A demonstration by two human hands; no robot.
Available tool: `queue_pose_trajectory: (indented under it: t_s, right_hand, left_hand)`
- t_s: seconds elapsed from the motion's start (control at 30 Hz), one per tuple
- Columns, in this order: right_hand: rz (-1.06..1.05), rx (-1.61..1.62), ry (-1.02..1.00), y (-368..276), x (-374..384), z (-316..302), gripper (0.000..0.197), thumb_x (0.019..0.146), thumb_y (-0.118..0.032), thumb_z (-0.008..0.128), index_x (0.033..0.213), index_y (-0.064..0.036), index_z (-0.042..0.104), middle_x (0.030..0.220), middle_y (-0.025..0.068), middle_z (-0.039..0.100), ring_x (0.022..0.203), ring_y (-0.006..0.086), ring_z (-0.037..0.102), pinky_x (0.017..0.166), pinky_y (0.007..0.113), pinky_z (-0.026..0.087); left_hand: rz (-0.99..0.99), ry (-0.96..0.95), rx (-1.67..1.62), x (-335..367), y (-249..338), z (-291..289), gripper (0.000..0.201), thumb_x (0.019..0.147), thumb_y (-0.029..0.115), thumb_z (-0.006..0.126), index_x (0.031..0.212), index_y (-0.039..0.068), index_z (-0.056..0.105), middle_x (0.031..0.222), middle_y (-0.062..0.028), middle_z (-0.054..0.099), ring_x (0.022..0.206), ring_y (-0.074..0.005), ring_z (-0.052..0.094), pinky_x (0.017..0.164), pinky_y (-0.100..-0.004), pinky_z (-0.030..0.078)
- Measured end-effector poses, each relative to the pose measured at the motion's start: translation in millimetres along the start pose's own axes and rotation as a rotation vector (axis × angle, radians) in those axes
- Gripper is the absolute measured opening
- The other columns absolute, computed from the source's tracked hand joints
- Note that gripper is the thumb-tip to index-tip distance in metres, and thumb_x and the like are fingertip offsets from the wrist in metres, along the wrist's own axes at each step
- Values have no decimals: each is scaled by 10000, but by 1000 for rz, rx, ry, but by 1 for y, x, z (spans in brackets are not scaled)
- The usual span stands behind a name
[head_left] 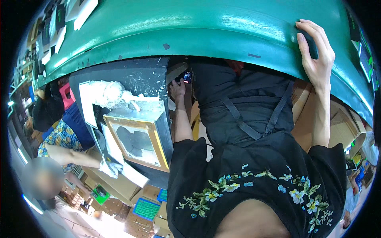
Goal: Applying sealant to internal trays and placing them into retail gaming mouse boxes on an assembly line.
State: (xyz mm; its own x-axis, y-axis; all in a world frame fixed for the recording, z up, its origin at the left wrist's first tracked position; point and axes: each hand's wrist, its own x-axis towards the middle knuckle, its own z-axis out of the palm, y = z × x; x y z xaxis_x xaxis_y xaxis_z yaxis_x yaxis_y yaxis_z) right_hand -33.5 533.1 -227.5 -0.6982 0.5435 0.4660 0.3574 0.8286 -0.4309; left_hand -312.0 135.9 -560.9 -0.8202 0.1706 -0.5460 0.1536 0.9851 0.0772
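Observation:
My left hand (177, 89) is low beside my lap, under the table edge. Its fingers are closed around a small dark phone (187, 77) with a lit screen; part of the grip is in shadow. On the right, my right hand (320, 55) lies at the rounded front edge of the green table (238, 43). Its thumb and fingers are apart, with a dark patch between them that looks like shadow. I see no object held there.
To my left, a black board (147, 71) carries a white-smeared bottle (107, 94) and a wood-framed box (139, 139). Beyond it a co-worker's gloved hand (111, 167) holds white sheets. Cardboard boxes (345, 123) stand at the right, a blue-green crate (147, 209) at lower left.

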Motion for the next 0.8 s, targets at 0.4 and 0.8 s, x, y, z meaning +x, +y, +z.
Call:
queue_pose_trajectory:
  t_s: [0.4, 0.8]
  right_hand:
    - [-7, -3, -1, 2, 1, -2, 214, 860, -36, 678, 1073, -15, 678, 1069, 140, 675, 1031, 266, 651, 903, 338, 499]
    - [36, -4, -20, -5, 3, -2, 212, 873, -14, 662, 1084, 4, 674, 1109, 151, 679, 1073, 267, 643, 943, 346, 481]
  left_hand:
    - [-20, -82, 122, 4, 12, -3, 697, 910, 632, 457, 1441, 198, 335, 1309, -257, 507, 1215, -439, 520, 990, -571, 404]
    - [24, -143, 120, 12, 12, -6, 834, 901, 639, 465, 1556, 244, 132, 1337, -316, 497, 1230, -464, 508, 1022, -544, 400]
